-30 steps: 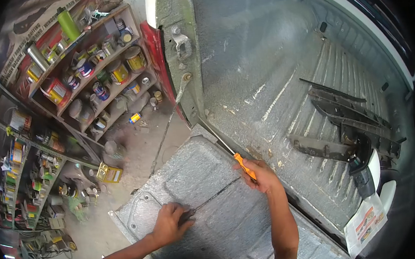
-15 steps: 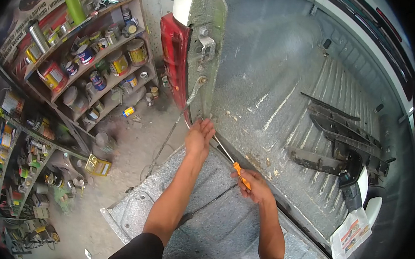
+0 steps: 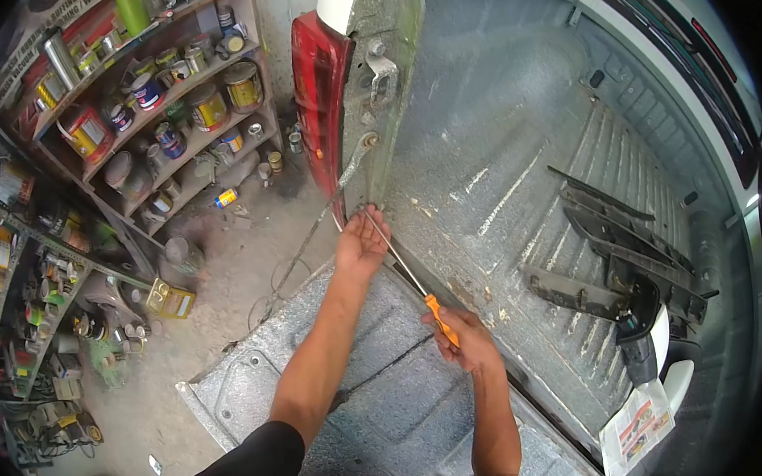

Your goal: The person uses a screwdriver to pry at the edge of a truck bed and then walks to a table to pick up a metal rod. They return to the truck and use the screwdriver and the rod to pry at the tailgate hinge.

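Observation:
An orange-handled screwdriver (image 3: 441, 319) is in my right hand (image 3: 468, 340), with the fingers wrapped round its handle. Its long metal shaft slants up and left to the foot of the truck bed's rear post (image 3: 380, 117). My left hand (image 3: 362, 247) is there, palm turned up, its fingers curled about the shaft near the tip. Whatever the tip touches is too small to make out. Above my left hand, the red tail light (image 3: 316, 100) sits along the post's outer side. A metal strap (image 3: 359, 164) is fixed to the post by a bolt.
The lowered tailgate (image 3: 394, 398) lies beneath my arms. Black trim pieces (image 3: 615, 255) and a printed paper sheet (image 3: 638, 428) lie in the ribbed truck bed (image 3: 490, 140). Shelves (image 3: 195, 87) of paint cans stand at left, with a yellow tin (image 3: 169, 299) nearby.
My left hand has turned slightly, so more of its palm and of the shaft near the tip shows. My right hand keeps its hold on the handle. The view has shifted a little.

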Demonstrator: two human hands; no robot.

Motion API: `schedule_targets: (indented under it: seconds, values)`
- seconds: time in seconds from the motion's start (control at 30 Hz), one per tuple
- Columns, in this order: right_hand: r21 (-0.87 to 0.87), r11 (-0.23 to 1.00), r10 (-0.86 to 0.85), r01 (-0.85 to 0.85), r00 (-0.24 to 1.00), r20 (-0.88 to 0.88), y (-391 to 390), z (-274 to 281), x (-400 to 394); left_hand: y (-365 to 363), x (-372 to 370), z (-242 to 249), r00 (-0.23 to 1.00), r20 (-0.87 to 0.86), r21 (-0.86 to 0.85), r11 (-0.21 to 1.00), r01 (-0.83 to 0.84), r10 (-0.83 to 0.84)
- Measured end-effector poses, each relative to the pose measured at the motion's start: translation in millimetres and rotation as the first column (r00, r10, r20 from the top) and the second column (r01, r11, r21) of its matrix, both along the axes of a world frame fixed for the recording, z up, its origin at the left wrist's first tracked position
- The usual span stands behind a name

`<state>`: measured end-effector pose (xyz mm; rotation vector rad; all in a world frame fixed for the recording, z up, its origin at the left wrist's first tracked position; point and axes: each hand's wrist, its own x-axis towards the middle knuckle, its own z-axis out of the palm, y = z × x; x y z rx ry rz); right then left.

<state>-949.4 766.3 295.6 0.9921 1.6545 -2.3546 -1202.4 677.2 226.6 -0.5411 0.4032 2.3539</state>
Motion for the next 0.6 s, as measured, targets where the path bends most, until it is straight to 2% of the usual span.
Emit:
schedule_targets:
  seconds: [0.13,0.23,0.33,0.37,0.43,0.57,0.6]
  values:
    - [0.006,1.0,-0.011,0.011,1.0,0.011,-2,5,-1,10,-4,-13,0.997,0.017,0.103,0.992,-0.073,0.071]
    - [0.067,0.998,0.02,-0.021,1.0,0.017,-3,9,-1,12,-9,-29,0.997,-0.039,0.183,0.981,-0.06,0.068]
    - [0.09,0.995,0.032,-0.034,0.999,0.025,0,8,-2,13,-7,-31,0.99,-0.11,0.182,0.981,-0.072,0.093]
    - [0.087,0.996,0.034,-0.036,0.999,0.032,2,6,-2,12,0,-31,0.984,-0.167,0.067,0.996,-0.052,0.063]
    - [-0.03,0.999,0.032,-0.032,0.999,0.017,14,-9,-4,4,24,5,0.962,-0.274,-0.166,0.986,-0.032,-0.015]
    - [-0.137,0.988,0.082,-0.073,0.995,0.063,29,-15,-6,-5,37,1,0.903,-0.408,-0.303,0.953,0.004,-0.134]
    - [-0.082,0.992,0.103,-0.097,0.992,0.073,29,-13,-6,-4,36,-3,0.893,-0.429,-0.312,0.95,-0.005,-0.136]
